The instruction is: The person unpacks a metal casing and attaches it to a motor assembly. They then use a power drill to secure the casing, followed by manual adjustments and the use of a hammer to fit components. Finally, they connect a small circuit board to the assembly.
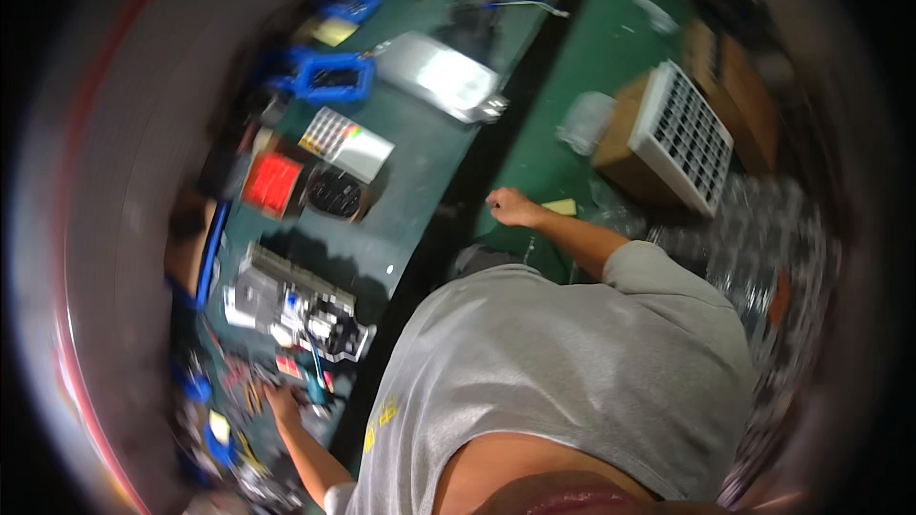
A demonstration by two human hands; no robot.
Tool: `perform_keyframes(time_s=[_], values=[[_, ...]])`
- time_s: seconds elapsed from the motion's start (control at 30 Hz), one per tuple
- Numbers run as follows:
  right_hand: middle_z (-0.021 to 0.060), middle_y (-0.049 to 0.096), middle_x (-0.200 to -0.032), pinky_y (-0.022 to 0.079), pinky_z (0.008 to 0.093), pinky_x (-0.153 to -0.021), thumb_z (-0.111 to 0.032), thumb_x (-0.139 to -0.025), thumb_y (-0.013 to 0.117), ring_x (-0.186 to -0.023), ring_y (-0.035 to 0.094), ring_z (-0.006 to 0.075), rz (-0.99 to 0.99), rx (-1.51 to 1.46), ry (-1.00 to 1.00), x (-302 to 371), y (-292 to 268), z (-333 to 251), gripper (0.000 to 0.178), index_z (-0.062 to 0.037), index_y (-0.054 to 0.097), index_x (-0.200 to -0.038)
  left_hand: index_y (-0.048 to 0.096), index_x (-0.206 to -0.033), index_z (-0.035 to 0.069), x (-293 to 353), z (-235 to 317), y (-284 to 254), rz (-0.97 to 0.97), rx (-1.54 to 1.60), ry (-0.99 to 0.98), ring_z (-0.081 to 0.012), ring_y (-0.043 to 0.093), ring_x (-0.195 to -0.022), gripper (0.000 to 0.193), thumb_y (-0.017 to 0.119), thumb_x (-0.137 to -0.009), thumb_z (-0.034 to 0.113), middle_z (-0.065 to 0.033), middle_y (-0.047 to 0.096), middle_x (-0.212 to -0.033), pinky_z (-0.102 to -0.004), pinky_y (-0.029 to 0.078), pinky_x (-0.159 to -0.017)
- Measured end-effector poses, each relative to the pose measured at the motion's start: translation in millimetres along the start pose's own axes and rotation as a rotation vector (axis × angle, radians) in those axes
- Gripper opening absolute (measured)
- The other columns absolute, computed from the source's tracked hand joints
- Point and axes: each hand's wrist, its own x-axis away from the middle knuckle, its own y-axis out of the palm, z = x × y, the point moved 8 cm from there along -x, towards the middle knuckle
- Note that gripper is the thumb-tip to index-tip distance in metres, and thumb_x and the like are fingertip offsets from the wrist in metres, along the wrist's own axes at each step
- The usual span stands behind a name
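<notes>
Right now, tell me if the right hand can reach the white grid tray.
Probably yes: the right hand rests on the green mat, and only a small yellow piece lies between it and the white grid tray.

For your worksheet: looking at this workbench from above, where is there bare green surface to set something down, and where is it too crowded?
Bare green mat lies between the colour-swatch card and the dark gap dividing the benches, below the shiny metal box. Another open stretch lies above the white grid tray. It is crowded around the left hand, among small tools, and beside the right hand near the clear bags.
</notes>
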Motion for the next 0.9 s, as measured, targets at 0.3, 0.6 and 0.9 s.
perform_keyframes(time_s=[0.3, 0.6, 0.9], values=[[0.0213, 0.075, -0.092, 0.06, 0.0422, -0.081, -0.017, -0.081, 0.064, -0.084, 0.075, 0.0327, 0.136, -0.126, 0.907, 319.3, 70.5, 156.3, 0.026, -0.0004, 0.077, -0.097, 0.07, -0.087, 0.007, -131.1, 9.7, -122.2, 0.153, -0.942, -0.08, -0.027, 0.063, -0.06, 0.014, 0.069, -0.082, 0.02, -0.0097, 0.065, -0.072, -0.04, 0.049, -0.051], [0.0195, 0.075, -0.09, 0.06, 0.041, -0.077, -0.017, -0.078, 0.064, -0.08, 0.074, 0.0307, 0.119, -0.319, 1.004, 398.6, 153.7, 132.8, 0.026, -0.0052, 0.078, -0.096, 0.072, -0.109, -0.008, -166.1, 332.6, 60.0, 0.395, -0.263, 1.163, -0.0256, 0.07, -0.091, 0.037, 0.067, -0.098, 0.027, -0.0159, 0.076, -0.103, -0.0382, 0.054, -0.085], [0.0187, 0.075, -0.108, 0.055, 0.0433, -0.095, -0.018, -0.079, 0.068, -0.105, 0.072, 0.0343, 0.499, -0.428, 0.947, 338.7, 57.7, 240.2, 0.031, -0.0079, 0.078, -0.107, 0.068, -0.108, -0.005, 87.7, 337.2, 496.4, -0.401, -0.488, 1.437, -0.0238, 0.068, -0.083, 0.017, 0.061, -0.098, 0.007, -0.0155, 0.072, -0.096, -0.0359, 0.055, -0.079]])
